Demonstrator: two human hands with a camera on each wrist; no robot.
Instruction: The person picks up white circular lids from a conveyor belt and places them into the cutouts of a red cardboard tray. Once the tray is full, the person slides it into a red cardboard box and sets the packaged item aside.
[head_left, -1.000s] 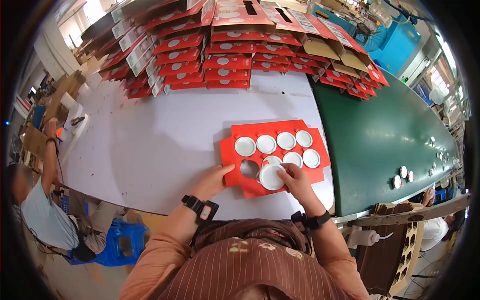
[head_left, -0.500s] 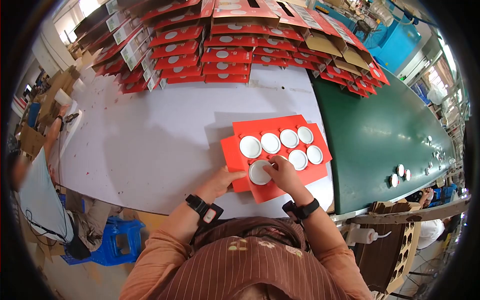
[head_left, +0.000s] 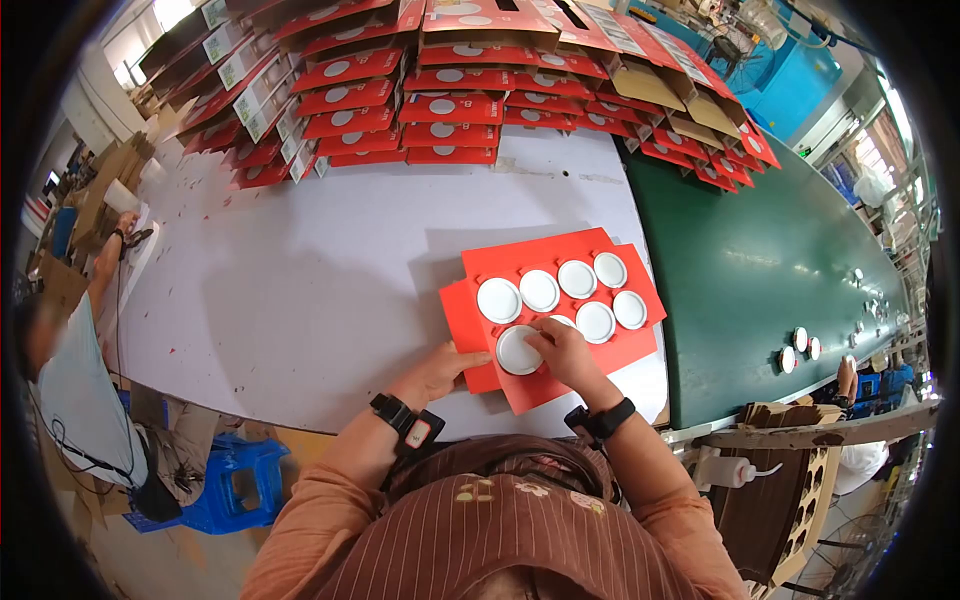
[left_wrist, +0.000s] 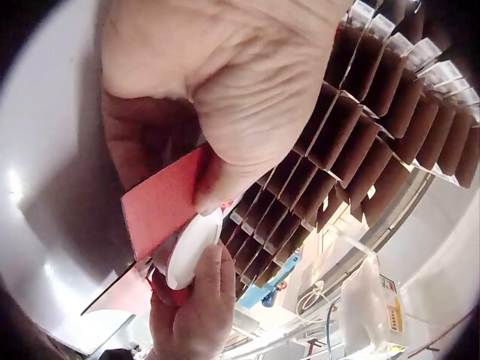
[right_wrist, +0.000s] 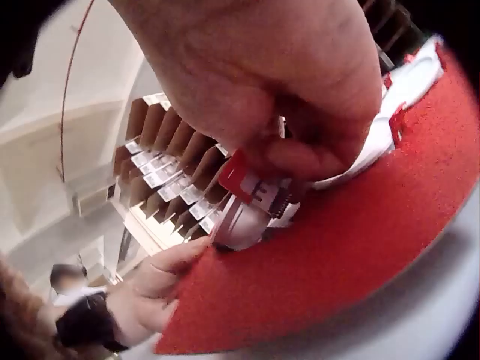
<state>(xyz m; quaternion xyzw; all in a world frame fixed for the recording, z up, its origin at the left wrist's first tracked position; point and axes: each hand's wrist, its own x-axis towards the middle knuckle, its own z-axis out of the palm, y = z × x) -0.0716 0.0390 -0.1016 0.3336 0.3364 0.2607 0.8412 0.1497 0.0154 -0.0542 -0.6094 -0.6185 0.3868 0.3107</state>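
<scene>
A red die-cut card [head_left: 540,388] lies at a slant on the white table, with several white round downlights [head_left: 499,300] set in it. My left hand [head_left: 437,368] pinches the card's left edge, thumb on top and fingers beneath, as the left wrist view shows. With thumb and fingers, my right hand [head_left: 572,358] grips a downlight [head_left: 518,351] at the card's lower left cutout. In the right wrist view that downlight [right_wrist: 244,229] has a white rim, a red-and-white tag [right_wrist: 247,184] and a small coil spring. Behind the right hand another downlight is partly hidden.
Stacked red cartons [head_left: 450,107] stand along the table's far side. A green surface [head_left: 720,290] adjoins on the right, bearing a few loose downlights [head_left: 800,340]. One person [head_left: 90,400] is at the far left beside a blue stool [head_left: 240,480]. A white bottle [head_left: 725,471] hangs lower right.
My right hand has moved the downlight left, from beside the lower left cutout to over it. The card has turned slightly. My left hand keeps its grip on the edge.
</scene>
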